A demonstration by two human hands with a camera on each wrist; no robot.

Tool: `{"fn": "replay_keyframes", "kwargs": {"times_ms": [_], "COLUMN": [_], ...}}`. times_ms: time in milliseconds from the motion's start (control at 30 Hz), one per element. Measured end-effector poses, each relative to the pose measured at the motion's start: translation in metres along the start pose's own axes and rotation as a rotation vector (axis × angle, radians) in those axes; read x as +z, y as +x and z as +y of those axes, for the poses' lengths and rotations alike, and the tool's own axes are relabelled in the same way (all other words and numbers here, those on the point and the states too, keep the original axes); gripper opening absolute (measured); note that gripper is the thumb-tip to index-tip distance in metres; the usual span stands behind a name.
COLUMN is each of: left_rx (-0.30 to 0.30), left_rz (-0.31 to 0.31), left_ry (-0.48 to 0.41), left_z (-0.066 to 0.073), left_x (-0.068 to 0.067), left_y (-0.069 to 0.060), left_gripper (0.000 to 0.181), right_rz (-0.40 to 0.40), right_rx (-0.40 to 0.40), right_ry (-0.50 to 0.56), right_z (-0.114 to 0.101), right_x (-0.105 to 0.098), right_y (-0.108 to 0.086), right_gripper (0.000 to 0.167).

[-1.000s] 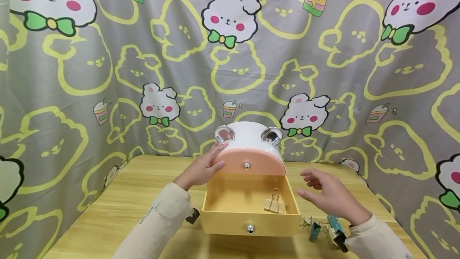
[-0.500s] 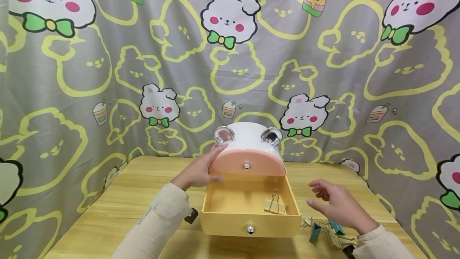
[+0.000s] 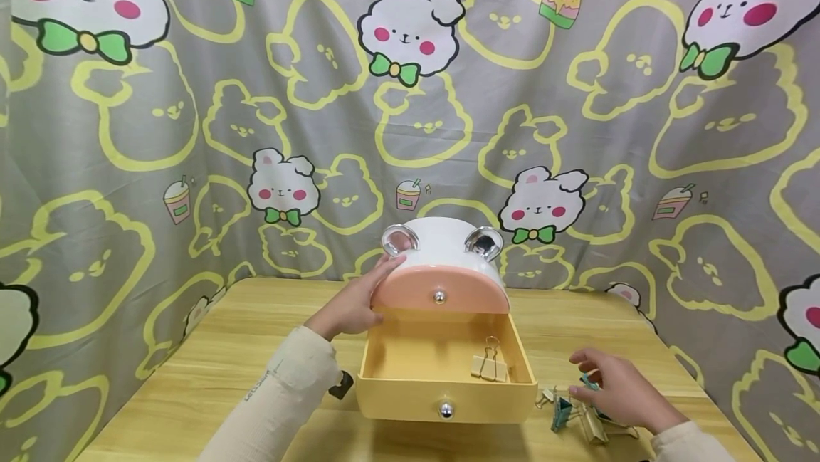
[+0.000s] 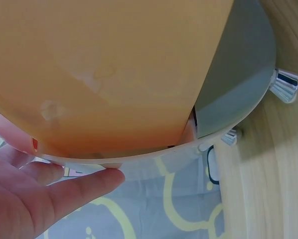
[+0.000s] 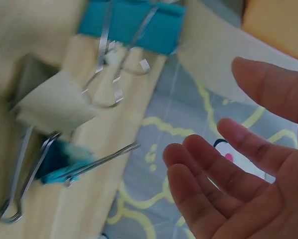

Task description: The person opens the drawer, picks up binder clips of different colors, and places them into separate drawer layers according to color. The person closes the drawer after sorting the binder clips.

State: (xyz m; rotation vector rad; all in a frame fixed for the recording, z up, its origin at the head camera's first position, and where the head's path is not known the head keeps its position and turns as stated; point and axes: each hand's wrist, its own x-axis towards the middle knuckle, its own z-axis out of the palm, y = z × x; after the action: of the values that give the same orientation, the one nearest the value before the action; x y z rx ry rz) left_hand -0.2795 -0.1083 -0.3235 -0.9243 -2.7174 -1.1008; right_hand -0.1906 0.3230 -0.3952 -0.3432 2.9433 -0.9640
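Observation:
A small drawer cabinet with a white rounded top (image 3: 442, 243) and silver ears stands mid-table. Its pink upper drawer (image 3: 406, 292) is closed; the yellow lower drawer (image 3: 400, 403) is pulled out, a cream binder clip (image 3: 489, 368) inside at the right. My left hand (image 3: 349, 307) rests against the cabinet's left side, fingers extended along the shell in the left wrist view. Over a cluster of binder clips to the right hovers my right hand (image 3: 624, 387), fingers loosely bent around nothing. A teal binder clip (image 5: 134, 25) and a cream binder clip (image 5: 57, 104) lie below it.
A black binder clip (image 3: 342, 384) lies left of the drawer, partly behind the left sleeve (image 3: 275, 391). Another teal clip (image 3: 561, 413) sits near the drawer's right front corner. A patterned grey curtain (image 3: 346, 127) hangs around the wooden table (image 3: 256, 312).
My right hand has moved right and down, away from the drawer and over the clips. The left thumb has lowered along the cabinet's side; the left hand otherwise stays put.

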Motion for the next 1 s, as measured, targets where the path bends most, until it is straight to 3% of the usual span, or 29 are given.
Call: {"fn": "replay_keyframes", "kwargs": {"times_ms": [233,467,800,1000], "left_rx": [0.002,0.000,-0.015,-0.016], "left_rz": [-0.002,-0.003,-0.007,-0.009], "left_ry": [-0.001,0.001,-0.014,-0.012], "left_z": [0.001,0.000,0.000,0.000], "left_x": [0.000,0.000,0.000,0.000], "left_y": [0.000,0.000,0.000,0.001], "left_gripper": [0.111,0.111,0.112,0.111], "right_rz": [-0.099,-0.189,-0.149,-0.138], "right_rx": [0.010,0.027,0.095,0.068], "right_ry": [0.018,0.108,0.132,0.067], "right_z": [0.019,0.030,0.031,0.033], "right_x": [0.002,0.004,0.010,0.008], "right_y": [-0.002,-0.005,-0.006,-0.007], "right_gripper": [0.051,0.053,0.062,0.043]}}
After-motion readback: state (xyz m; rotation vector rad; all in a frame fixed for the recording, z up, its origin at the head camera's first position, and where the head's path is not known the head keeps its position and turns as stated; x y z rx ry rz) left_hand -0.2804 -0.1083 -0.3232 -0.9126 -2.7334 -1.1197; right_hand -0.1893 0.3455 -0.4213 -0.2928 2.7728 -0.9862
